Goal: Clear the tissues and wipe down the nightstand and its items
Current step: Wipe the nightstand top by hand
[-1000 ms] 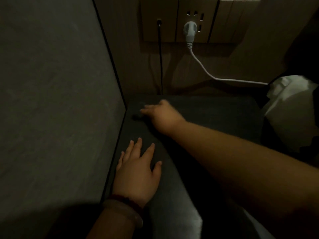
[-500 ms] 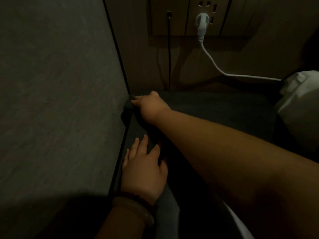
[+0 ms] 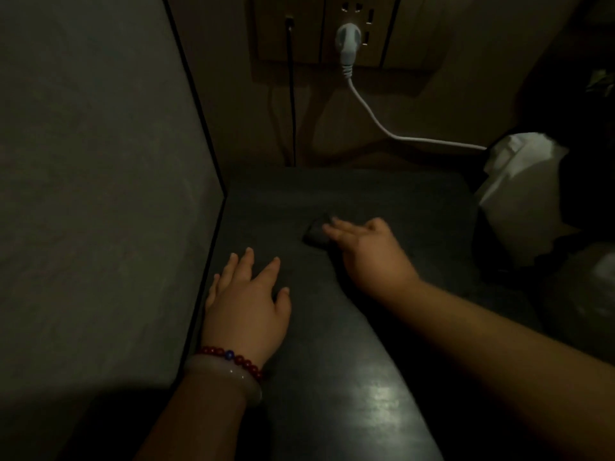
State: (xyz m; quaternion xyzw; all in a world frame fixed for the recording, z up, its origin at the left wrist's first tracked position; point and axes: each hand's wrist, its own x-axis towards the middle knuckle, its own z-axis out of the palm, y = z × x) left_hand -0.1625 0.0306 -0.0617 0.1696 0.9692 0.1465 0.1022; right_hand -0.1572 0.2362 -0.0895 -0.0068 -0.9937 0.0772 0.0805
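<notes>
Your right hand [image 3: 369, 257] presses straight fingers on a small dark wad [image 3: 315, 233], probably the cloth, mid-top of the nightstand [image 3: 366, 377]. Your left hand [image 3: 248, 304] lies flat, empty, by its left edge. Tissues seem cleared; a white bundle [image 3: 522, 194] sits beyond its right edge. Wiping looks unfinished.

We saw a black nightstand [image 3: 349, 194], a dark cloth [image 3: 315, 233], a white plug [image 3: 347, 39] and cord [image 3: 376, 123], a red bead bracelet [image 3: 244, 361] with one blue bead [image 3: 229, 354], a pale bangle [image 3: 233, 377], a grey panel [image 3: 100, 194]

Dark, faintly glossy nightstand [image 3: 349, 377] top
</notes>
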